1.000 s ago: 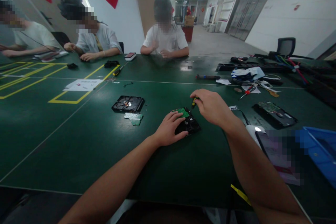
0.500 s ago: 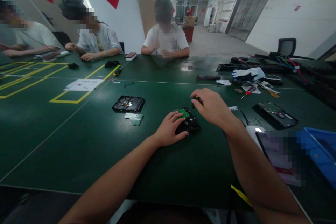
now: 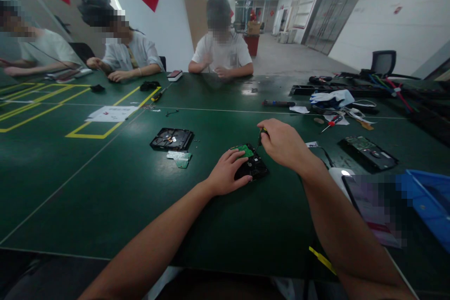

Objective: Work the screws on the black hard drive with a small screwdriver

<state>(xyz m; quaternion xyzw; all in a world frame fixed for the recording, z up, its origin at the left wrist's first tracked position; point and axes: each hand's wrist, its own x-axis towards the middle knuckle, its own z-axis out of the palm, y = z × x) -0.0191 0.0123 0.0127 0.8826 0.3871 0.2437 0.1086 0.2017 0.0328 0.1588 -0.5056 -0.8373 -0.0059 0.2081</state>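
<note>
A black hard drive (image 3: 258, 169) with a green circuit board (image 3: 247, 150) lies in front of me on the table. Spread across its left side is my left hand (image 3: 228, 171), fingers resting on the board and thumb along the near edge. My right hand (image 3: 281, 143) is closed around a screwdriver (image 3: 263, 136) with a dark and yellow handle. The shaft slants down to the board's right edge; whether the tip sits in a screw is too small to tell. Left of the drive lie a second, opened hard drive (image 3: 172, 139) and a loose circuit board (image 3: 180, 157), with several tiny screws beside them.
At right are another hard drive (image 3: 369, 153), a phone-like device (image 3: 369, 206), a blue bin (image 3: 429, 201), a red screwdriver (image 3: 330, 124) and white gloves (image 3: 332, 98). A dark cylindrical tool (image 3: 279, 103) lies farther back. Several people sit across the table.
My right hand has turned slightly around the screwdriver, and its handle now stands a bit more upright. My left hand and the hard drive have stayed in place.
</note>
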